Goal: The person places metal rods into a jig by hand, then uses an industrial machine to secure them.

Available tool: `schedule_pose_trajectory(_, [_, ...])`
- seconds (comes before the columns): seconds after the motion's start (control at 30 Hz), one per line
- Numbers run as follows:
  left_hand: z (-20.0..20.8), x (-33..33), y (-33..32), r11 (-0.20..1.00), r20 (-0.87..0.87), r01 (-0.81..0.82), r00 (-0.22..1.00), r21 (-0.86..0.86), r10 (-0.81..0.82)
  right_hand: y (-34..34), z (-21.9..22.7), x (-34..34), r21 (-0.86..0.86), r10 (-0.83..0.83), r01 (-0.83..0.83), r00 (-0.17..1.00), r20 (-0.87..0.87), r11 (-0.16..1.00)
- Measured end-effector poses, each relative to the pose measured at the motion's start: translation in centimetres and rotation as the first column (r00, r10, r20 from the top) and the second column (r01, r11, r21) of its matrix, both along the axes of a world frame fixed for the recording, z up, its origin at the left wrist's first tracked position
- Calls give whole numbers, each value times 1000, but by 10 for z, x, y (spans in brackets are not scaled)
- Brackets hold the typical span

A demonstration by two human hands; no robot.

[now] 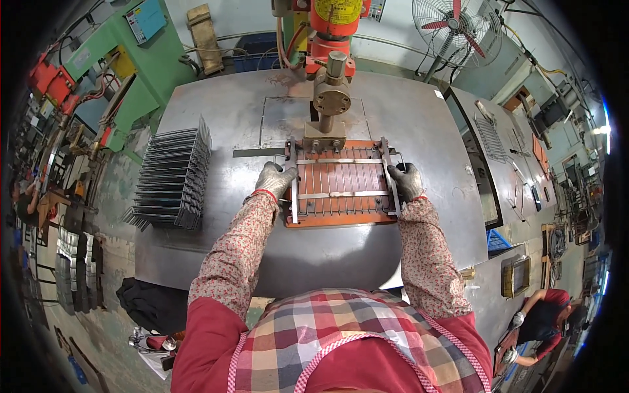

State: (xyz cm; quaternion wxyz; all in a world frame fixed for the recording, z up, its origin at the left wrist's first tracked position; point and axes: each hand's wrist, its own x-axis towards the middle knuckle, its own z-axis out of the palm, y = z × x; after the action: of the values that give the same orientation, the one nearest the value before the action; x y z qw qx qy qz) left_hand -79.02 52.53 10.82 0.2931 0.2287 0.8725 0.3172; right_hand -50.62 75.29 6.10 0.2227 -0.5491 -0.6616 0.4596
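Note:
A reddish-brown jig board (341, 219) lies on the metal table under a spot welder's electrode head (325, 134). Thin wires and two flat crossbars form a wire rack (344, 194) on the board, between metal side rails. My left hand (275, 180), in a grey glove, is closed at the jig's left side by a bent wire handle. On the opposite side my right hand (407, 181), gloved too, is closed at the matching handle. Both thumbs point inward at the rails; the curled fingers are partly hidden. The electrode head sits over the rack's far edge.
A stack of wire racks (171, 177) stands on the table (223, 229) at left. A green machine (147, 59) is beyond it. At far right are a fan (453, 25) and another table (517, 150) with wire parts. A co-worker (544, 321) works at lower right.

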Motion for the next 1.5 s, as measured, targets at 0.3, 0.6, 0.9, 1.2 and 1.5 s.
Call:
schedule_pose_trajectory(0.3, [-4,0,1,999,-9,10,1000,43,-9,1,5,2,-10,13,-13,1000,-5,1000])
schedule_pose_trajectory(0.6, [-1,-4,-3,1000,2,12,1000,28,-13,-4,11,-1,2,37,-37,998,54,999])
schedule_pose_trajectory(0.9, [-8,-73,-58,982,117,-52,993,180,31,-54,25,-66,-201,118,-115,993,3,973])
schedule_pose_trajectory(1.2, [20,-56,-57,917,358,-252,924,310,133,-57,30,-65,-230,137,-148,988,-65,962])
schedule_pose_trajectory(1.5, [-4,-56,-66,758,674,-542,714,363,187,-27,28,-79,76,217,-222,974,65,972])
